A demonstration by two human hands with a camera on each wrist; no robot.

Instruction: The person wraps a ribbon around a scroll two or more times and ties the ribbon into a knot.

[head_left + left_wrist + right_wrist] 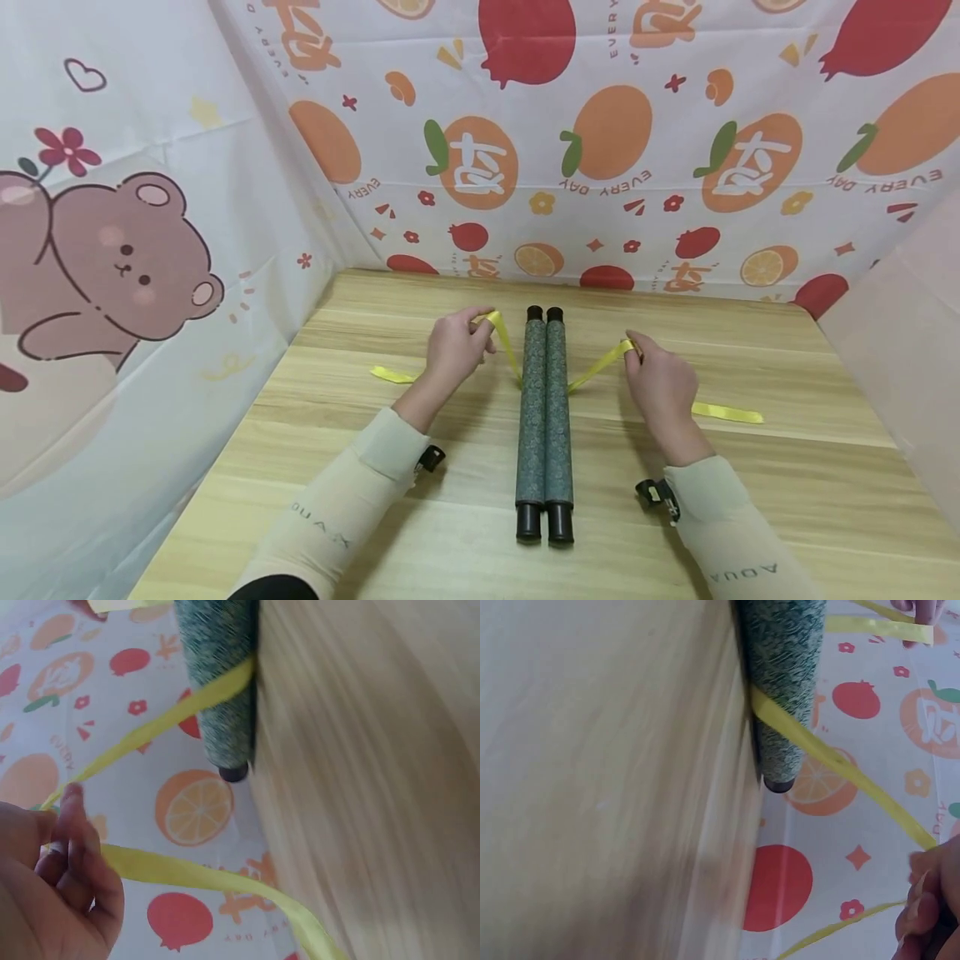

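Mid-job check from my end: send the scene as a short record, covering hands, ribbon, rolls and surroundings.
Left hand: pinches the yellow ribbon, left of the rolls
Right hand: pinches the ribbon, right of the rolls
Ribbon: runs from each hand to the rolls; a tail shows beyond each hand; no knot seen; one piece or two, cannot tell
Rolls: two, green, dark-ended, side by side; left roll, right roll
Surface: wooden table
Background: fruit-print cloth

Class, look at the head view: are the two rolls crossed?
No: the left roll lies lengthwise alongside the right roll.
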